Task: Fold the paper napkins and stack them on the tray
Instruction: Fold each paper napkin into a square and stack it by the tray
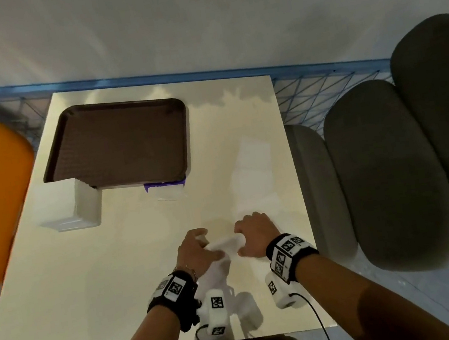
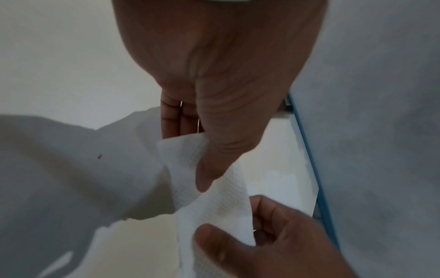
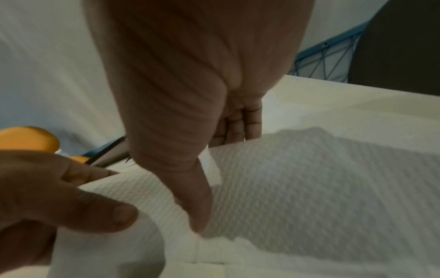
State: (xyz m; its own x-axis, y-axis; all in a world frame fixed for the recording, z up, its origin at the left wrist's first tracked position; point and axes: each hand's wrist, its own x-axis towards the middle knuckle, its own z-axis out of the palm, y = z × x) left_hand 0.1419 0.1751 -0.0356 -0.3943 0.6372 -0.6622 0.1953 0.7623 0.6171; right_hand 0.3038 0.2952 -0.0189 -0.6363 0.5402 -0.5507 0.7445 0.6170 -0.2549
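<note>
We see both hands pinching 1 napkin: left hand, right hand. Only head view shows the tray, far left; wrist views show thumb-finger grips.

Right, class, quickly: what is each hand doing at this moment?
Left hand: pinching one end of the paper napkin.
Right hand: pinching the napkin's other end.

White embossed paper napkin, partly folded, lifted at the near right part of the bench. Flat unfolded napkins lie in a row along the bench's right side. Dark brown tray, rectangular with rounded corners, sits at the far left.
</note>
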